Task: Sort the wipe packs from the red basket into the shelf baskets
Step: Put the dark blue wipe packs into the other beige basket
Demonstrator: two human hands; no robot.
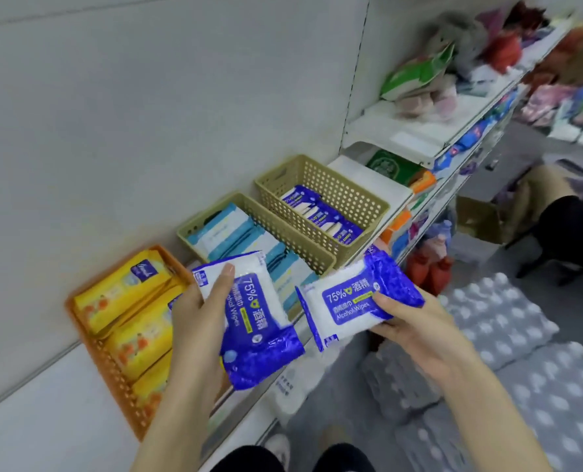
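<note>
Left hand [198,311] fingers [225,277] gripping blue alcohol wipe pack [252,321]; right hand [416,321] pinching second alcohol wipe pack [354,301], both hovering before shelf. Far beige basket [358,195] holding matching packs; these two awaiting placing. Red basket not showing.

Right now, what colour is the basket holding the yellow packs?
The basket is orange; head view.

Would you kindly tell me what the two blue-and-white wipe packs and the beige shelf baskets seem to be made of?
The left pack, held in the left hand, and the right pack, in the right hand, look like soft glossy plastic film: wrinkles, sheen, printed labels. The nearer beige basket and farther beige basket look like rigid matte moulded plastic, judging by their even hole grid.
</note>
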